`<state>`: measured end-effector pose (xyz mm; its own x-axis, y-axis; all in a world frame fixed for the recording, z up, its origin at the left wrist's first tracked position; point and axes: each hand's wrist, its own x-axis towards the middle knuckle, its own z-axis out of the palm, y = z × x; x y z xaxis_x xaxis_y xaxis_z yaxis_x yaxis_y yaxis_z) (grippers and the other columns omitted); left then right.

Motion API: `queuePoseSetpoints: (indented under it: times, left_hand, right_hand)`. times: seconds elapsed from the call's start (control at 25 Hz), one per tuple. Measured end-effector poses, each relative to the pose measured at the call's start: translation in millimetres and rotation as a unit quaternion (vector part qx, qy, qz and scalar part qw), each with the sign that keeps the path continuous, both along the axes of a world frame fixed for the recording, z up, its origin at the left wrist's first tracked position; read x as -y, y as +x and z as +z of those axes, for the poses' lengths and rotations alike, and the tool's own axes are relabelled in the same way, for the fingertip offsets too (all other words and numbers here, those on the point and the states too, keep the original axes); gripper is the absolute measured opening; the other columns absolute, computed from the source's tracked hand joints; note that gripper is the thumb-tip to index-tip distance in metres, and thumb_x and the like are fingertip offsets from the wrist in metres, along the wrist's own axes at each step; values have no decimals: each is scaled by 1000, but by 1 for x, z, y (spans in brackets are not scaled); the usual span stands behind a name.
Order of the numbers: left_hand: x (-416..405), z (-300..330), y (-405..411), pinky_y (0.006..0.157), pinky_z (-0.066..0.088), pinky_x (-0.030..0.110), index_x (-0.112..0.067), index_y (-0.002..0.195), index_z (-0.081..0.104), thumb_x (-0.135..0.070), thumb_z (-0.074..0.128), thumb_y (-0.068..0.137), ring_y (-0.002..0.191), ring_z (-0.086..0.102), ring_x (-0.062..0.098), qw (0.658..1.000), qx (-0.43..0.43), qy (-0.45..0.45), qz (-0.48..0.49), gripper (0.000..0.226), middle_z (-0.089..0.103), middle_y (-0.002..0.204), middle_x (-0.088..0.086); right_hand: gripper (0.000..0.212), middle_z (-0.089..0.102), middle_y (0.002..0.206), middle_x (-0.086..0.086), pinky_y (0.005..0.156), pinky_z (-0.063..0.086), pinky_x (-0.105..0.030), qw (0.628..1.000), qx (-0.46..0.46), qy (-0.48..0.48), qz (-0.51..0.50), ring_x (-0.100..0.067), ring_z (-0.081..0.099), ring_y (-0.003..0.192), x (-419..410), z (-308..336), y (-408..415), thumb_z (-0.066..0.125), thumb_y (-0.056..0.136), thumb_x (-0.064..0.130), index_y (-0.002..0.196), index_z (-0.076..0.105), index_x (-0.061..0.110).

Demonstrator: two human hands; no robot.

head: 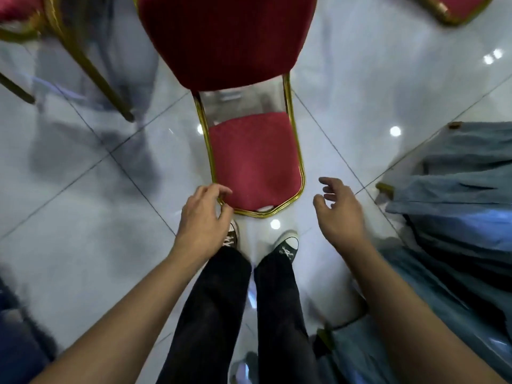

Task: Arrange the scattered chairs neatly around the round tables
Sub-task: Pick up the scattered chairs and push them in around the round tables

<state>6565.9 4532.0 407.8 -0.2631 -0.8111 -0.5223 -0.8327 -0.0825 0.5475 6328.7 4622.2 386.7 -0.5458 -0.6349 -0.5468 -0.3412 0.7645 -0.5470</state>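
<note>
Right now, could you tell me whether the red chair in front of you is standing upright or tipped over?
Cannot tell. The red chair is seen from above, backrest nearest the hands, seat beyond; its legs are hidden.

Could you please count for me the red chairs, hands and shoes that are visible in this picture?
Red chairs: 3: middle chair, left chair, top-right chair
Hands: 2: left hand, right hand
Shoes: 2: left shoe, right shoe
Total: 7

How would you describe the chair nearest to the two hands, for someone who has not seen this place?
On the glossy tiled floor, look just ahead of the sneakers. The chair there has a red cushion and gold frame. Unlike the other chairs, it is between the left hand and right hand.
</note>
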Motion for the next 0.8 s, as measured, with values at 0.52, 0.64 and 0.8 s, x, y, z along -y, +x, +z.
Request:
queuePoseSetpoints:
  times: [0.52,0.64,0.8]
  left_hand:
    - [35,-433,6,109,41,41,-52,155,5,-30,64,92,121,54,43,979,113,122,121,89,38,145,24]
    - [32,-462,18,101,50,46,-57,152,0,-23,66,91,100,63,38,984,87,102,114,97,56,129,21]
    - [28,-455,22,106,49,45,-64,149,3,-25,72,89,112,62,37,983,51,101,144,99,53,138,18]
  right_hand:
    - [77,42,146,-10,109,42,-47,998,13,51,-31,-30,49,131,13,-442,-52,63,89,50,154,27,28]
    - [75,51,134,-7,106,47,-49,989,78,73,-106,-29,56,122,23,-477,-58,66,87,53,148,36,21]
    - [72,56,102,5,97,53,-48,983,96,102,-121,-27,61,107,34,-472,-75,70,84,58,134,43,15]
